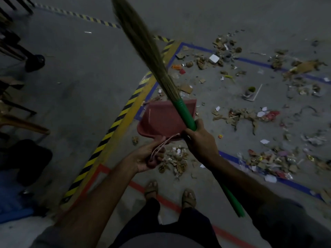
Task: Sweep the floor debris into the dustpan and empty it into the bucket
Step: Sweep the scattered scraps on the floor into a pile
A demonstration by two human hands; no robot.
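Note:
My right hand (200, 140) grips the green handle of a grass broom (143, 51), whose bristles point up and away to the upper left, off the floor. My left hand (146, 156) holds the handle of a dark red dustpan (159, 119), with a pale cord looped across my palm. The pan is held in the air just in front of me, its mouth facing away. Floor debris (241, 115) of torn cardboard, paper scraps and wrappers is scattered over the grey floor to the right, with a small heap (176, 161) right below my hands. No bucket is in view.
Yellow-black hazard tape (114, 122) runs diagonally across the floor, beside blue tape (250, 60) and red tape (136, 185) lines. Chair legs (21, 126) and dark objects stand along the left edge. My sandalled feet (170, 192) stand near the red tape.

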